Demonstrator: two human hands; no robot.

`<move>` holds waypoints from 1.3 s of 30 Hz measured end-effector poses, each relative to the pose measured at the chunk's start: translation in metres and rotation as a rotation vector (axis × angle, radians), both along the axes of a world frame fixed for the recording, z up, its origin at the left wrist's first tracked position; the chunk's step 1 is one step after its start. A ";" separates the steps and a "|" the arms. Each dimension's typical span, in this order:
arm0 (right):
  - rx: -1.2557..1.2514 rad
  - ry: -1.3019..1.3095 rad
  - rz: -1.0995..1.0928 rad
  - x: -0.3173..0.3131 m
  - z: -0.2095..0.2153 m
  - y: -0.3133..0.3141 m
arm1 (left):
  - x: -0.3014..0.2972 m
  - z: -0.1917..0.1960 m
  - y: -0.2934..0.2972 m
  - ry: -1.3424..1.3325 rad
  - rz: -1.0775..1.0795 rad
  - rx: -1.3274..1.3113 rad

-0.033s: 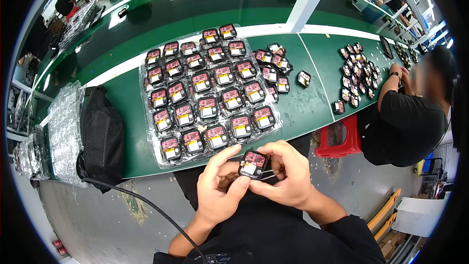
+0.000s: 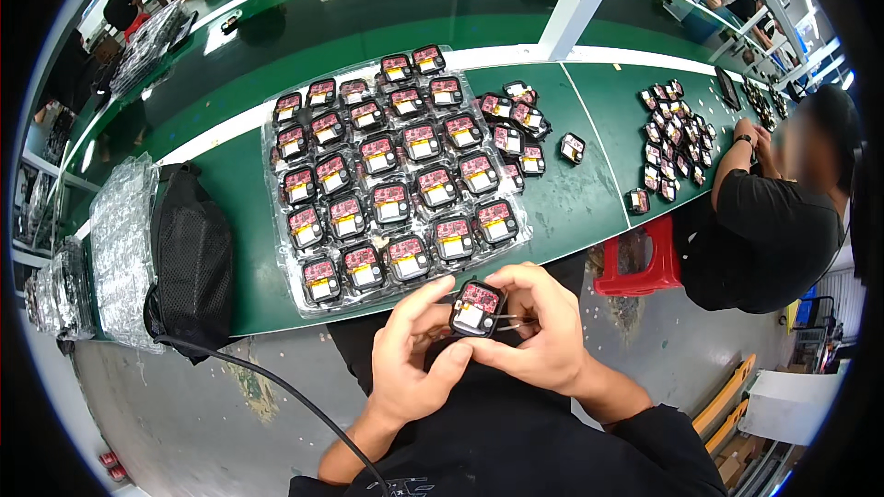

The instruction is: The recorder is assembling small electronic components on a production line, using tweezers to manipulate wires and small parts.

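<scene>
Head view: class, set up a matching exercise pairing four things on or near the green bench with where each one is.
Things:
1 small black module
2 clear tray
3 black mesh bag
4 red stool

Places:
A on the floor between the two people
B in both hands' grip
C at the bench's left end
D mid-bench, filled with modules

Pairs: 1-B, 2-D, 3-C, 4-A

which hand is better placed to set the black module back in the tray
Left, probably. The left hand sits under the clear tray's near edge and pinches the black module from the side; the right hand wraps it from farther right.
</scene>
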State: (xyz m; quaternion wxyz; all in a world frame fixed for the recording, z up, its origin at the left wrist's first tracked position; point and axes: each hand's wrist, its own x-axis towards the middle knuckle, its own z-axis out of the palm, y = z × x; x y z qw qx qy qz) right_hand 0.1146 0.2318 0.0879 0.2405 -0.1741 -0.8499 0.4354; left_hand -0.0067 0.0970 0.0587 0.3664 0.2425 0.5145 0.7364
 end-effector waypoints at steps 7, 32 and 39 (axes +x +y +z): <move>-1.085 0.185 -0.043 -0.012 -0.008 -0.024 | -0.001 -0.007 0.005 1.050 0.234 -0.050; -1.502 0.145 0.147 -0.009 -0.018 -0.016 | -0.002 -0.012 0.001 -0.008 0.117 0.289; 0.055 0.013 -0.011 -0.012 -0.001 -0.009 | -0.007 -0.013 -0.002 -0.281 0.088 0.301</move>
